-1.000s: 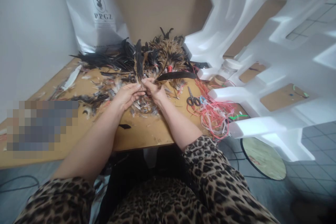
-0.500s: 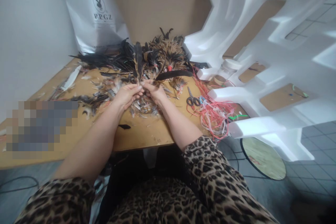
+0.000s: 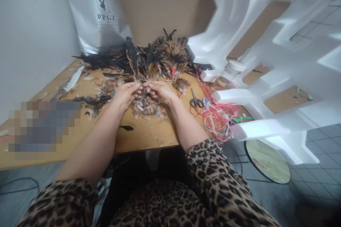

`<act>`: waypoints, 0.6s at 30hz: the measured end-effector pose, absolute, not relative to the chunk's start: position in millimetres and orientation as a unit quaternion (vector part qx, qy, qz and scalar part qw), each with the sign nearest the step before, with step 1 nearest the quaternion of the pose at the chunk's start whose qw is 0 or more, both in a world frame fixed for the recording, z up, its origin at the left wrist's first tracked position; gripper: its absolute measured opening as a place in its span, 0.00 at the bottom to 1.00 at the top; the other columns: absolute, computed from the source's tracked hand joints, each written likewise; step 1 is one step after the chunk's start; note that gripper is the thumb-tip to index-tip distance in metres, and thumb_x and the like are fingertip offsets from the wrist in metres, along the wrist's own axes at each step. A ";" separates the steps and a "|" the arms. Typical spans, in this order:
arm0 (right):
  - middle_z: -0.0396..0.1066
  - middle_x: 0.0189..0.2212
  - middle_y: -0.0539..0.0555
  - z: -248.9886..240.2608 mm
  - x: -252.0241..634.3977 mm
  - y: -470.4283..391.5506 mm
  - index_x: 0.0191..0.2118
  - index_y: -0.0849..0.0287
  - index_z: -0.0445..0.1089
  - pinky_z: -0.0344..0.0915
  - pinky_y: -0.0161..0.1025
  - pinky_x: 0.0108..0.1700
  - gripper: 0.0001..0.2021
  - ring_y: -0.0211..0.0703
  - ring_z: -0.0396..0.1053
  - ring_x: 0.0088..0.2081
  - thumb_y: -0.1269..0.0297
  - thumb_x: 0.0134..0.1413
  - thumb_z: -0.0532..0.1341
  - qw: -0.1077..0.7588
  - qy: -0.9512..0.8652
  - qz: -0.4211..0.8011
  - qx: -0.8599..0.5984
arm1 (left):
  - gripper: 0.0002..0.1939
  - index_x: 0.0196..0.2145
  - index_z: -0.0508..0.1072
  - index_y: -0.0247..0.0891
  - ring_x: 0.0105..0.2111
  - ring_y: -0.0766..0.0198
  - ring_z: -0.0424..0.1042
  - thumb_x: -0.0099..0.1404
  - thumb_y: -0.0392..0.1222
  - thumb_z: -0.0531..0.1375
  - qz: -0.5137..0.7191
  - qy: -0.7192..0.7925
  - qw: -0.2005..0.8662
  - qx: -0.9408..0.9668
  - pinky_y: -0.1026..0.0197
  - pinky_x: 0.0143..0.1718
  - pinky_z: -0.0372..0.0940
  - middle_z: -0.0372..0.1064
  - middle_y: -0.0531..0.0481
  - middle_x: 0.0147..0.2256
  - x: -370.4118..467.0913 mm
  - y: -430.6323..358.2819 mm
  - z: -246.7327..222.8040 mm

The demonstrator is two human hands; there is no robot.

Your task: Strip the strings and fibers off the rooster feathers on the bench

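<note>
My left hand [image 3: 125,95] pinches the base of a long dark feather [image 3: 132,56], which stands upright above the fingers. Close beside it, my right hand [image 3: 162,92] is closed on the quill end of another dark feather [image 3: 150,56], brownish lower down, also pointing up. The fingertips of the two hands are a small gap apart. Under them lies a loose heap of small feathers and fluff [image 3: 149,108]. Behind, a bushy bundle of brown and black feathers [image 3: 173,55] shows a red spot at its base.
Black-handled scissors [image 3: 196,103] and a tangle of pink and white strips [image 3: 220,120] lie on the right. White foam pieces [image 3: 253,127] crowd that side. A silvery bag [image 3: 106,35] stands at the back left, near more dark feathers [image 3: 103,60]. A white feather [image 3: 74,78] lies left.
The feather in my right hand has swung from lying out to the right to pointing up. The left feather has tilted left, and my hands have drawn slightly apart.
</note>
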State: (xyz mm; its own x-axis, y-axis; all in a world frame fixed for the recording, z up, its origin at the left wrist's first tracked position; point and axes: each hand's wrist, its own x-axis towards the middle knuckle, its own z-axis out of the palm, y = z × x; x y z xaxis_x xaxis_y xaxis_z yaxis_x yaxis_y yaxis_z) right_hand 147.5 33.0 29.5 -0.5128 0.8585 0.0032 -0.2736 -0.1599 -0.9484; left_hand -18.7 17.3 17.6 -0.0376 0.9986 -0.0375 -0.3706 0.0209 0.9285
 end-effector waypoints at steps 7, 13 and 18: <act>0.63 0.20 0.46 31.1 143.6 25.7 0.31 0.66 0.68 0.43 0.25 0.16 0.05 0.25 0.51 0.18 0.68 0.52 0.57 0.345 -0.549 0.709 -0.278 | 0.10 0.26 0.75 0.30 0.19 0.73 0.66 0.45 0.37 0.68 0.578 0.415 0.589 0.383 0.73 0.17 0.57 0.72 0.46 0.23 -17.6 16.3 16.8; 0.58 0.15 0.44 31.6 141.0 22.2 0.26 0.65 0.64 0.41 0.25 0.15 0.07 0.25 0.47 0.15 0.68 0.52 0.57 0.319 -0.578 0.689 -0.297 | 0.11 0.26 0.76 0.31 0.20 0.70 0.68 0.44 0.39 0.69 0.576 0.416 0.586 0.390 0.71 0.18 0.58 0.72 0.46 0.22 -18.1 17.9 13.1; 0.59 0.14 0.44 33.4 139.5 20.3 0.24 0.65 0.64 0.41 0.25 0.15 0.09 0.24 0.46 0.14 0.67 0.51 0.57 0.303 -0.588 0.679 -0.319 | 0.10 0.24 0.75 0.31 0.16 0.73 0.63 0.43 0.38 0.68 0.577 0.423 0.562 0.416 0.70 0.17 0.56 0.71 0.47 0.20 -18.0 20.8 8.0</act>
